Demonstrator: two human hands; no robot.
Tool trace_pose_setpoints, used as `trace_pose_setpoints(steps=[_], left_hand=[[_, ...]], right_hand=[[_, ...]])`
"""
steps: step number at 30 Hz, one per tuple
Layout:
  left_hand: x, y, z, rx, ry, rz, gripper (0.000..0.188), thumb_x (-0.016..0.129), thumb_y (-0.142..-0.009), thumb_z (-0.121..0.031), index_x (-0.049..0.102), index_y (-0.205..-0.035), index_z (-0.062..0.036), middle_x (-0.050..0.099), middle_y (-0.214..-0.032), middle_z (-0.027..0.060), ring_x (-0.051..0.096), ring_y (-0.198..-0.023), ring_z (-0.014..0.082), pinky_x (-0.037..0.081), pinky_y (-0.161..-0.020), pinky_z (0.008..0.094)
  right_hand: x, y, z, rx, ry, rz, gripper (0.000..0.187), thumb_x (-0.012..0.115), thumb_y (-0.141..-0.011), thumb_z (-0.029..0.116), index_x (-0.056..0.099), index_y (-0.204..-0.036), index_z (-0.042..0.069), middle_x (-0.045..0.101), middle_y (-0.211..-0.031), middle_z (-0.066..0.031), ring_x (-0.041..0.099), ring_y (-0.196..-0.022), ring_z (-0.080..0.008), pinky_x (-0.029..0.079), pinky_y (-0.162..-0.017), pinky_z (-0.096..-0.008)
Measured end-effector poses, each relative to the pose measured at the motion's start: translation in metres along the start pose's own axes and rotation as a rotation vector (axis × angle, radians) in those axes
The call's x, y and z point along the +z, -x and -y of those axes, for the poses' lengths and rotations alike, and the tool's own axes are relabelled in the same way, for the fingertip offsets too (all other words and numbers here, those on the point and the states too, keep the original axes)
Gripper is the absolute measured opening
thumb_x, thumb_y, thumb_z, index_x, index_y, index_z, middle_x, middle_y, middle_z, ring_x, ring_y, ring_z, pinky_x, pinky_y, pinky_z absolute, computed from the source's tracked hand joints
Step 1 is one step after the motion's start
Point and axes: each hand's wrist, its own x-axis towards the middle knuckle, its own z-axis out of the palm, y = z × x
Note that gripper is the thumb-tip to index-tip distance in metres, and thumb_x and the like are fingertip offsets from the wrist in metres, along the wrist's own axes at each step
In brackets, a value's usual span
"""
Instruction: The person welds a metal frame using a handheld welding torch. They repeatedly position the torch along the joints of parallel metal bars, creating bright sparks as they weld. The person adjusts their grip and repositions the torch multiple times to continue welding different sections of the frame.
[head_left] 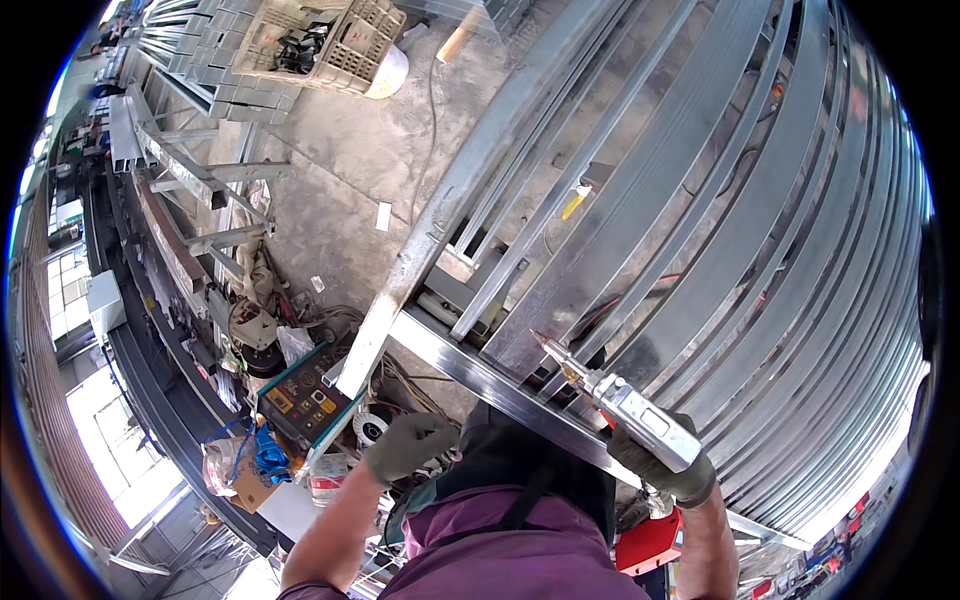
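A dark green glove covers my right hand (665, 462), which is closed around a silver handheld welding gun (640, 415). The gun's narrow brass-coloured nozzle tips up and to the left, over the end of a flat metal bar (525, 335). My left hand (410, 446), in a matching glove, is beside my waist, left of the metal frame's near rail (460, 365). Its fingers are curled together, and what they hold, if anything, is hidden. A round pale disc (370, 428) is right by it. Long grey metal bars run side by side away from the rail.
A teal-edged machine with a control panel (302, 398) stands at the left among cables. A beige crate (345, 45) is on the concrete floor farther off. Metal trestles (215, 180) stand along the left. Something red (648, 543) sits below my right wrist.
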Motion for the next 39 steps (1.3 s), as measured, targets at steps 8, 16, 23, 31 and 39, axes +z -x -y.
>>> trace_pose_setpoints(steps=[8, 16, 23, 31, 39], left_hand=[[0.010, 0.079, -0.226, 1.106, 0.206, 0.211, 0.040, 0.075, -0.106, -0.038, 0.080, -0.102, 0.0023, 0.082, -0.099, 0.0157, 0.080, -0.092, 0.0280, 0.062, -0.084, 0.0385], [0.016, 0.076, -0.271, 1.320, -0.054, 0.061, 0.037, 0.076, -0.106, -0.038, 0.079, -0.105, -0.0003, 0.082, -0.101, 0.0157, 0.080, -0.091, 0.0284, 0.062, -0.084, 0.0401], [0.016, 0.074, -0.301, 1.376, -0.264, -0.024, 0.035, 0.077, -0.106, -0.037, 0.079, -0.108, -0.0025, 0.082, -0.103, 0.0157, 0.079, -0.091, 0.0287, 0.062, -0.084, 0.0415], [0.015, 0.076, -0.311, 1.386, -0.326, -0.024, 0.033, 0.077, -0.106, -0.037, 0.078, -0.111, -0.0051, 0.082, -0.106, 0.0156, 0.079, -0.090, 0.0291, 0.062, -0.084, 0.0431], [0.004, 0.084, -0.304, 1.413, -0.327, -0.047, 0.030, 0.078, -0.106, -0.037, 0.078, -0.114, -0.0076, 0.082, -0.108, 0.0156, 0.079, -0.090, 0.0295, 0.061, -0.084, 0.0447]], right_hand=[[0.002, -0.009, 0.049, -0.167, 0.290, 0.011, 0.033, 0.092, -0.094, 0.009, 0.076, -0.120, -0.003, 0.079, -0.094, -0.0078, 0.078, -0.084, -0.0178, 0.062, -0.076, -0.0317], [0.001, -0.005, 0.045, -0.221, 0.259, -0.024, 0.035, 0.093, -0.093, 0.010, 0.077, -0.122, -0.002, 0.080, -0.094, -0.0094, 0.080, -0.084, -0.0202, 0.062, -0.075, -0.0326], [-0.007, -0.003, 0.034, -0.268, 0.273, 0.014, 0.035, 0.094, -0.091, 0.013, 0.079, -0.120, 0.000, 0.081, -0.093, -0.0115, 0.081, -0.081, -0.0263, 0.063, -0.072, -0.0349], [-0.001, -0.002, 0.035, -0.170, 0.179, -0.017, 0.038, 0.095, -0.091, 0.015, 0.079, -0.123, 0.002, 0.080, -0.095, -0.0124, 0.080, -0.080, -0.0278, 0.062, -0.071, -0.0355], [0.003, -0.011, 0.036, -0.334, 0.358, 0.059, 0.035, 0.094, -0.092, 0.015, 0.080, -0.120, 0.001, 0.081, -0.095, -0.0116, 0.081, -0.081, -0.0266, 0.063, -0.071, -0.0349]])
